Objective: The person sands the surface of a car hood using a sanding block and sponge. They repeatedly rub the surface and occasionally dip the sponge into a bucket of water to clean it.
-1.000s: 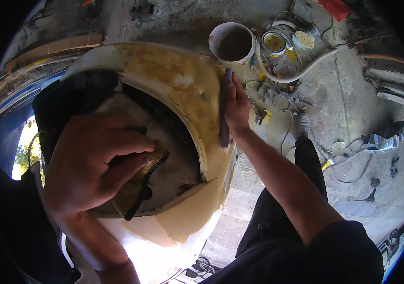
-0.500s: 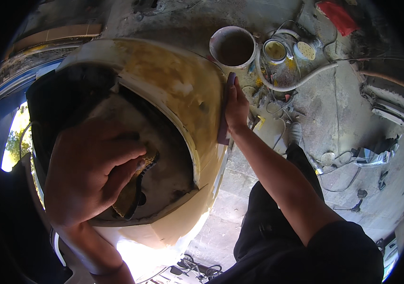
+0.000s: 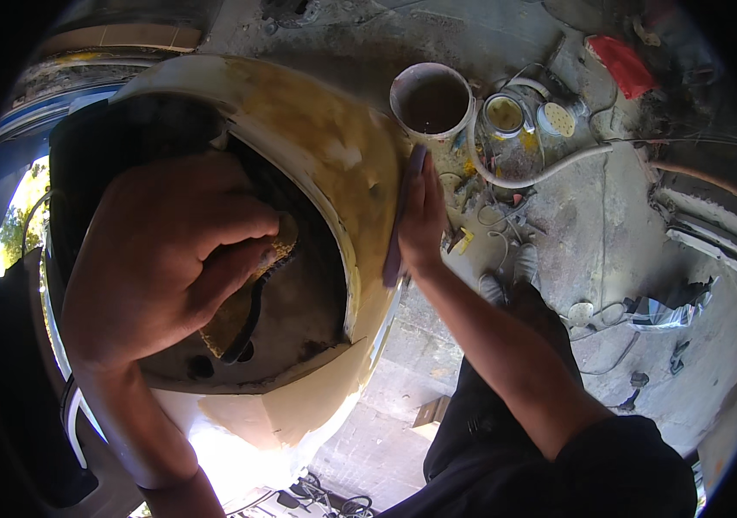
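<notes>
**Purple block leaned further against the curved panel**

The purple block [image 3: 405, 216] had tilted more than half a second earlier; its lower end had come closer to the curved panel's [image 3: 321, 121] pale lower section, and the right hand [image 3: 423, 220] had gone with it. The left hand [image 3: 170, 250] and the rough yellow-brown piece [image 3: 229, 324] had shifted upward across the panel's dark opening, and a second dark hole [image 3: 200, 367] now showed near the opening's lower edge.

Nearest, the left hand hung over the panel's opening, thumb and forefinger pinched on the upper end of the yellow-brown piece; its other fingers were hidden. A dark strip [image 3: 254, 324] ran along that piece's side.

The right hand held the purple block flat to the panel's right edge, fingers long and straight along its back, tips close to its upper end.

On the floor right of the panel, two shoes [image 3: 525, 263] showed where one had been visible before. A small wooden piece [image 3: 429, 417] had come into sight below the panel's right side.

Farther off, just past the panel's upper right corner, stood a bucket [image 3: 431, 134], with a pale hose [image 3: 511, 184] curving beside it. A red item [image 3: 623, 66], well apart from the panel, showed more fully than a second earlier.
</notes>
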The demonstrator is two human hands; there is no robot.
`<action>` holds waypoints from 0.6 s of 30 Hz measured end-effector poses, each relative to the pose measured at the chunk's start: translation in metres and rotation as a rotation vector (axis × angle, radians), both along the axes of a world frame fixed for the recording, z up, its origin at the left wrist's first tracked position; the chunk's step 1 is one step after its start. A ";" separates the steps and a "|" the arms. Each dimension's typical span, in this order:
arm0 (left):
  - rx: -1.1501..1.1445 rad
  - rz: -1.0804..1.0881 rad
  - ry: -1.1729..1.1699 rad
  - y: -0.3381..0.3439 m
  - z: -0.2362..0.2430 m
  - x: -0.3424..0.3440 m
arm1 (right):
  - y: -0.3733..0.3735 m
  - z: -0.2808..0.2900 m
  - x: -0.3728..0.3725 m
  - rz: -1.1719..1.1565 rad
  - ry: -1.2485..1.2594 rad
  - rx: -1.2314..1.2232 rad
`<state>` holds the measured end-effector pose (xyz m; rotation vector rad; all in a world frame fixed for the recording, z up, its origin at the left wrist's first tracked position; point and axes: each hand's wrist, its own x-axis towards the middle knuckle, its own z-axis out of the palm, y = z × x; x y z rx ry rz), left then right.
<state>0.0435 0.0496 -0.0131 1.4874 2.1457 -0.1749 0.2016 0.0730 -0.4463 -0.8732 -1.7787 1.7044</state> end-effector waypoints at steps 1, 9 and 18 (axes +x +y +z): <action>0.003 -0.012 0.001 -0.001 -0.001 -0.002 | -0.022 0.010 0.023 0.073 -0.152 -0.106; 0.132 -0.108 0.131 0.006 -0.020 0.018 | 0.009 0.053 -0.001 0.018 0.016 -0.034; 0.335 0.330 0.570 0.012 -0.158 0.087 | -0.012 0.033 0.046 0.188 0.096 0.081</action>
